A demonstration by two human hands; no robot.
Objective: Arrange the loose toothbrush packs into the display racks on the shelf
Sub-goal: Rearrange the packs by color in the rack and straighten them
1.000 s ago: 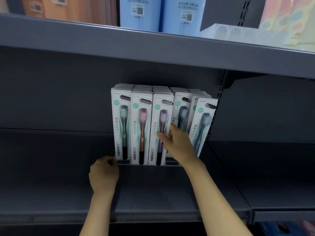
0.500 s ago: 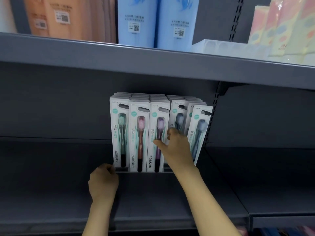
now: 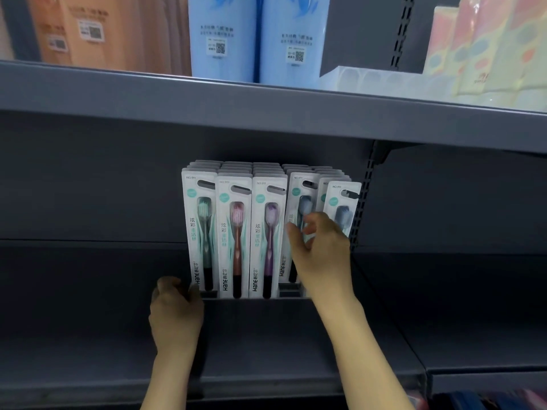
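Observation:
A display rack [image 3: 288, 293] on the grey shelf [image 3: 266, 350] holds upright rows of white toothbrush packs: green [image 3: 201, 232], red [image 3: 235, 238], purple [image 3: 268, 238] and blue [image 3: 299, 196]. At the right end another blue pack [image 3: 343, 202] leans to the right. My right hand [image 3: 322, 253] covers the lower part of the blue rows, thumb and fingers pinched on the front blue pack. My left hand [image 3: 176, 315] is closed on the rack's front left corner, beside the foot of the green pack.
The upper shelf [image 3: 266, 113] overhangs the rack closely; on it stand tall blue packages [image 3: 225, 37], orange ones [image 3: 88, 31] and a clear tray [image 3: 370, 78]. A slotted upright [image 3: 362, 202] runs just right of the rack. Bare shelf lies left and right.
My right hand has crept a little upward on the blue packs and its fingers have curled in. The left hand stays on the rack's corner. The view has tilted upward.

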